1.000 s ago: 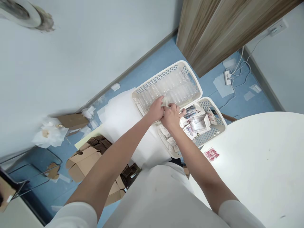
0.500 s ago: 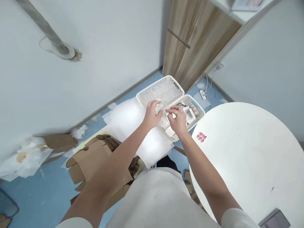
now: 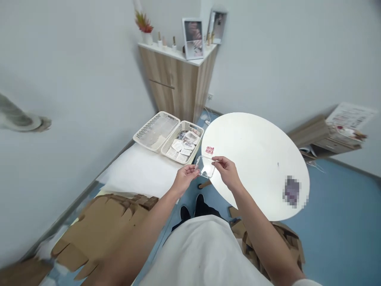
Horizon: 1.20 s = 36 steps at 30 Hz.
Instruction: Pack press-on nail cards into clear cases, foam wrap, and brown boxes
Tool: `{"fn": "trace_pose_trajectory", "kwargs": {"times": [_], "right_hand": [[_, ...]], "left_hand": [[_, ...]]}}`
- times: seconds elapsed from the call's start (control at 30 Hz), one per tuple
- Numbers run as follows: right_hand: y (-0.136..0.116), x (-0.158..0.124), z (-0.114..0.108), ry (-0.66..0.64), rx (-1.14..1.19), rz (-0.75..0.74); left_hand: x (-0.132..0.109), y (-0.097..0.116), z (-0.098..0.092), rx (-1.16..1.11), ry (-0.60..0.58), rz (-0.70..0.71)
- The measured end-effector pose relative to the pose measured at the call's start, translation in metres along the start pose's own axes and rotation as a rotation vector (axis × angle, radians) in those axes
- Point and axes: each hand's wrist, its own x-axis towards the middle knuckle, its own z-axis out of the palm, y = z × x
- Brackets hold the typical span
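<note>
Both hands hold one small clear plastic case [image 3: 205, 167] in front of me, at the near edge of the round white table [image 3: 256, 159]. My left hand [image 3: 186, 178] pinches its left side. My right hand [image 3: 226, 171] pinches its right upper corner. A small card of pink press-on nails [image 3: 209, 150] lies on the table just beyond the case. Two white perforated baskets stand on a white sheet to the left: one [image 3: 154, 133] with clear cases, the other [image 3: 183, 145] with small packets.
A wooden cabinet [image 3: 175, 77] with frames, bottles and a plant stands in the corner. Flattened brown cardboard [image 3: 95, 230] lies on the blue floor at lower left. A dark phone-like object [image 3: 291, 191] rests on the table's right. Stacked papers and boards [image 3: 333, 131] sit at far right.
The hands have drawn back from the baskets toward my body, carrying a clear case lifted from there. The view has swung up and right, showing the table and cabinet top.
</note>
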Motion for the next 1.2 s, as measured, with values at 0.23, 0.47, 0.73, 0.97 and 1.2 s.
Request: {"fn": "trace_pose_trajectory", "kwargs": {"times": [0.23,0.47,0.73,0.97,1.2], "right_hand": [[0.035,-0.055,-0.078,0.139,0.147,0.131],[0.066,-0.078,-0.150,0.138,0.325,0.270],[0.105,-0.076,-0.197,0.288,0.286,0.267],[0.118,-0.085,-0.214,0.423,-0.064,0.140],[0.121,-0.090,-0.212,0.298,-0.392,-0.183]], "left_hand": [[0.007,-0.023,0.068,0.039,-0.139,0.004],[0.031,-0.040,0.141,0.219,-0.308,-0.018],[0.040,-0.082,0.215,0.422,-0.077,0.086],[0.013,-0.099,0.263,0.407,-0.208,-0.005],[0.018,-0.099,0.271,0.221,-0.183,-0.145]]}}
